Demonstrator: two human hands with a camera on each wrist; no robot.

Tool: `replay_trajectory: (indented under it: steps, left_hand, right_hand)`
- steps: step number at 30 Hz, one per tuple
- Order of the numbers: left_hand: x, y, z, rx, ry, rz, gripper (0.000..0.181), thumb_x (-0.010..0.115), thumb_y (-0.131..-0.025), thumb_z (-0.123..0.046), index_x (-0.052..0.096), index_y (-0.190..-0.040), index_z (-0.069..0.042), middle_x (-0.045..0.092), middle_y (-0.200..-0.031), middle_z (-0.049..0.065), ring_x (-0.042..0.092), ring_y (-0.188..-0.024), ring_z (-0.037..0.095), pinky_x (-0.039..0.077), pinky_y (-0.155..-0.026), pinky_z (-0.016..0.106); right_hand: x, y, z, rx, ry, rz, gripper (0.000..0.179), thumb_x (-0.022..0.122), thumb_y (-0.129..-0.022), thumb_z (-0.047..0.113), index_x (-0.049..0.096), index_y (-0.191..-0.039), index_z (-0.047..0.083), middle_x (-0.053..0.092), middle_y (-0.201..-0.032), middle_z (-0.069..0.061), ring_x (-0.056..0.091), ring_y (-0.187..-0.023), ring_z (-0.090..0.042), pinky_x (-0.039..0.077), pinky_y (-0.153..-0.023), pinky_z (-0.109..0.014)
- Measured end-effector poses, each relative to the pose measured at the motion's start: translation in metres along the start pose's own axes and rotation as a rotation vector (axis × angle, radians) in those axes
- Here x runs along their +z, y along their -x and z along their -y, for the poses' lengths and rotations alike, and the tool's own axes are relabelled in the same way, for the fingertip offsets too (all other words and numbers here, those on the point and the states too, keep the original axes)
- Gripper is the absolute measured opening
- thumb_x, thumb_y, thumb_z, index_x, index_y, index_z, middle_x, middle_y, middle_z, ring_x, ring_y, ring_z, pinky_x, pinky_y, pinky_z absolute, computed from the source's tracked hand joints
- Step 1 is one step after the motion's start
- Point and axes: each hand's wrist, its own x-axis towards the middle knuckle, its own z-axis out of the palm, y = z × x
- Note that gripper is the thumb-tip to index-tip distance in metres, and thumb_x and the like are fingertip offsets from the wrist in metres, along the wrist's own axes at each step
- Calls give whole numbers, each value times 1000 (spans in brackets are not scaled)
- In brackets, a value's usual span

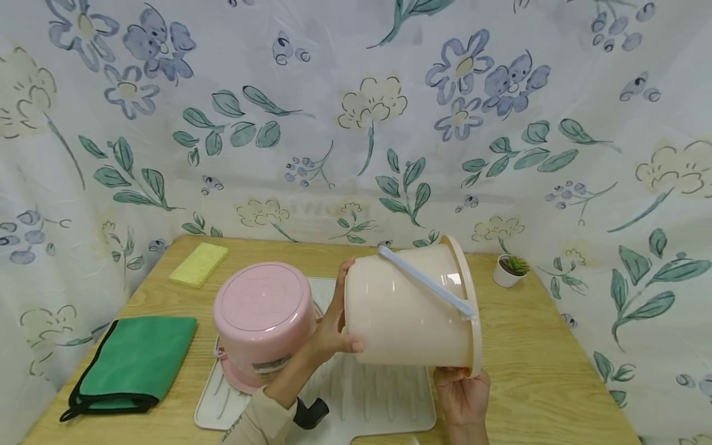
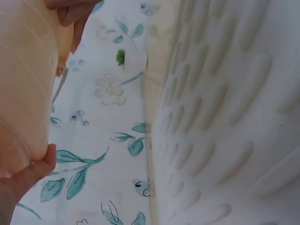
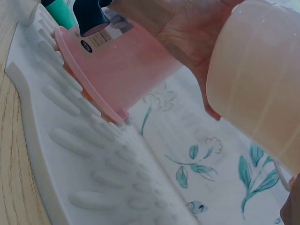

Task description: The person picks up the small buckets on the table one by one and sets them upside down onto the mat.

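Both hands hold a cream bucket tipped on its side above the draining mat, its rim toward the right and its pale blue handle lying across its side. At the base end, my left hand grips with the thumb on the near side and the fingers behind. Below the rim, my right hand holds the edge from underneath; part of its fingers is hidden by the bucket. A pink bucket stands upside down on the white ridged draining mat, left of my left hand.
At left lie a folded green cloth and a yellow sponge. A small potted plant stands at the back right of the wooden table. A flowered curtain hangs around the back and sides.
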Motion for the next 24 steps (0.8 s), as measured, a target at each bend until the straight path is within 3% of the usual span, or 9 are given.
replay_trajectory:
  steps: [3,11,15,20,24]
  left_hand:
    - [2,-2,0,11,-6,-23,117,77,-73,-60,2,-157,-30,16,-156,12,42,-123,34,54,-87,44]
    - [8,-4,-3,111,-34,-116,111,77,-74,-55,12,-156,-19,32,-147,8,49,-118,27,56,-85,40]
    - [10,-2,-10,143,-64,-150,112,77,-75,-56,14,-156,-13,34,-147,10,53,-115,25,58,-81,41]
    - [9,1,-26,121,-248,-215,116,76,-71,-66,17,-156,-13,32,-154,10,51,-123,25,57,-83,46]
    - [8,3,-42,83,-401,-281,117,84,-62,-54,23,-156,-18,29,-159,4,42,-132,27,50,-93,55]
  right_hand:
    - [-1,-1,1,7,3,13,30,34,-98,-5,56,-115,-13,61,-114,-27,61,-106,-35,51,-94,-29]
    - [-3,-3,1,8,26,12,30,34,-97,-6,58,-115,-10,63,-114,-24,63,-105,-33,52,-94,-30]
    - [-3,-3,7,47,100,-7,30,33,-99,-3,58,-115,-7,63,-115,-22,64,-105,-31,52,-93,-30]
    - [0,-3,27,184,419,-122,39,25,-103,0,63,-112,0,67,-108,-14,65,-98,-21,54,-88,-27]
    - [5,-5,44,297,735,-189,50,18,-101,-6,64,-117,7,69,-105,-7,66,-93,-15,57,-83,-26]
